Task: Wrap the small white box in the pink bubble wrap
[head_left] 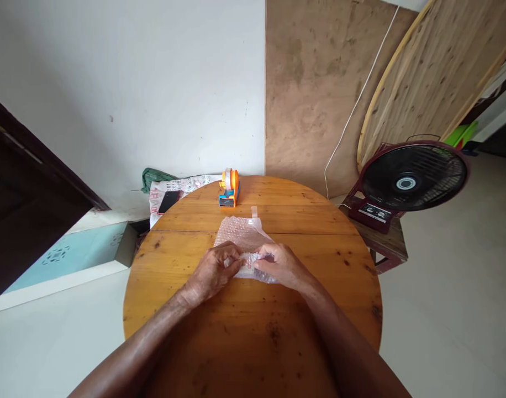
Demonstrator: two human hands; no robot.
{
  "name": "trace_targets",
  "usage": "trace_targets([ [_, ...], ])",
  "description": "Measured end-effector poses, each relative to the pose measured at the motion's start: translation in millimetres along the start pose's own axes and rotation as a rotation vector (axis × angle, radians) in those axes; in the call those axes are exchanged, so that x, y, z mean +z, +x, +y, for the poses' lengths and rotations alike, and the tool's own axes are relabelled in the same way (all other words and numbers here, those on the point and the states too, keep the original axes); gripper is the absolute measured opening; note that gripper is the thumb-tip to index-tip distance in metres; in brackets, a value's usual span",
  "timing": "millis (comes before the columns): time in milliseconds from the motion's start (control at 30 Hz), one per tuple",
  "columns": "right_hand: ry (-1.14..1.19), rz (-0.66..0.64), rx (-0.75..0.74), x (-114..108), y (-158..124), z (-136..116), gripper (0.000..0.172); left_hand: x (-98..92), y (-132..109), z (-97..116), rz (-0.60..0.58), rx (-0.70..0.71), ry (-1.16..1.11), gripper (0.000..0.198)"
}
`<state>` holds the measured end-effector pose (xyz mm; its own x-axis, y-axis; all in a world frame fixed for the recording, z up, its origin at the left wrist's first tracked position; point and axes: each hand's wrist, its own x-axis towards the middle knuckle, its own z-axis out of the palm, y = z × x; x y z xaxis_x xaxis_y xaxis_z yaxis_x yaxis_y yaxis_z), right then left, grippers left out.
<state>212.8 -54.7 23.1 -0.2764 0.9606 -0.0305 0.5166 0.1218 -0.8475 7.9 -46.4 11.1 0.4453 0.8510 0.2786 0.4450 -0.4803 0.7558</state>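
A sheet of bubble wrap (241, 232) lies on the round wooden table (253, 309), its near end rolled into a small bundle. My left hand (214, 271) pinches the left side of that bundle with curled fingers. My right hand (280, 264) grips the right side, fingers closed on the wrap. Whatever lies inside the roll is hidden. A strip of clear tape (254, 211) sticks up at the far edge of the sheet.
An orange and blue tape dispenser (229, 189) stands at the table's far edge. A black phone (169, 201) lies on a printed sack beside a green bag (154, 178). A dark floor fan (412, 177) sits on a low stool at the right.
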Motion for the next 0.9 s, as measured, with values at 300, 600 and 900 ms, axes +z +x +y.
trace_targets([
  [300, -0.056, -0.126, 0.008, -11.1, -11.3, -8.1, 0.012, 2.2, -13.2, 16.1, -0.022, -0.07, -0.095, 0.022],
  [600, -0.094, -0.145, 0.089, -11.4, -12.0, -14.1, 0.011, 2.5, -14.5, 13.5, -0.014, -0.097, -0.173, 0.02],
  [900, -0.137, -0.133, 0.083, -11.0, -11.6, -11.0, 0.009, 4.3, -12.9, 13.5, -0.011, -0.191, -0.247, 0.019],
])
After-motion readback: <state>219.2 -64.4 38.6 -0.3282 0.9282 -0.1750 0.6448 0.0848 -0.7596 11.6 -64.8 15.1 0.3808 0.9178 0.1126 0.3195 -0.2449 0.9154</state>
